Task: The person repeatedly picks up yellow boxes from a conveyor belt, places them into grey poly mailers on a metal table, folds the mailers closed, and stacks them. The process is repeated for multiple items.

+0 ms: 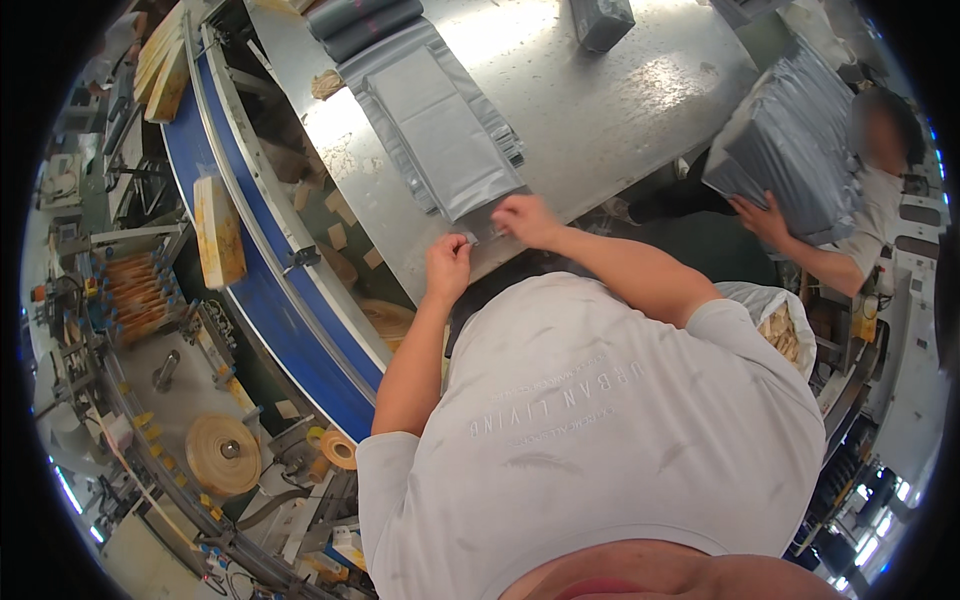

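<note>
White shirt cloth [600, 440] fills the lower middle of the head view, hiding whatever lies beneath. Beyond it, a grey packet [445, 135] rests on grey bags [508, 137] on the metal table [620, 130]. At its near end, the left hand [449, 264] curls, apart from the right hand [528, 221], blurred and bent-fingered; whether either grips film, I cannot tell.

A table [620, 120] stands before the wearer; on its left part lies a stack of bags [445, 130], rolls [365, 30] at the far end, left hand [449, 262] and right hand [526, 220] at the near end; a package [603, 25] sits farther right; left of the table runs a conveyor belt [300, 350]; beyond that, a reel [222, 455]; right of the table, another person [868, 245] holds a bundle [780, 150].
</note>
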Tool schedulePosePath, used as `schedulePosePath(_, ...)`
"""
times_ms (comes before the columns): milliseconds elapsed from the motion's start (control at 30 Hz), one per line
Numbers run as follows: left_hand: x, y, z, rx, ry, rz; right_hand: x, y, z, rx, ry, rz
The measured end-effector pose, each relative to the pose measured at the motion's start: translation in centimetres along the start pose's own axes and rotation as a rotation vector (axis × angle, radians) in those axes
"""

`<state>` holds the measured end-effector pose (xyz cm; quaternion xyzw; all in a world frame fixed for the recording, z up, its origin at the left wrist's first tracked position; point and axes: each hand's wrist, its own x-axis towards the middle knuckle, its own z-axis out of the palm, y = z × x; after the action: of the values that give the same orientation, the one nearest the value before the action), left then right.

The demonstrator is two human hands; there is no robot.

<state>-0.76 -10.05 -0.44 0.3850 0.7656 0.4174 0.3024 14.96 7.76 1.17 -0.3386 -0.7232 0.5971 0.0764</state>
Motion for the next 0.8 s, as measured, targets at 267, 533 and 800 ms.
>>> schedulePosePath(267,-2.1,-1.0,2.4,-0.213,0.049,-0.178,-7.7,1.4,-8.7,-0.182,0.052,-0.066)
schedulePosePath(533,2.2,3.1,2.9,-0.023,0.048,-0.131,1.6,-2.2,-1.8,-0.667,-0.138,-0.632)
schedulePosePath(800,-1.0,1.3,2.4,-0.045,-0.036,-0.265,-6.9,4.6,-12.8,-0.156,0.187,0.147)
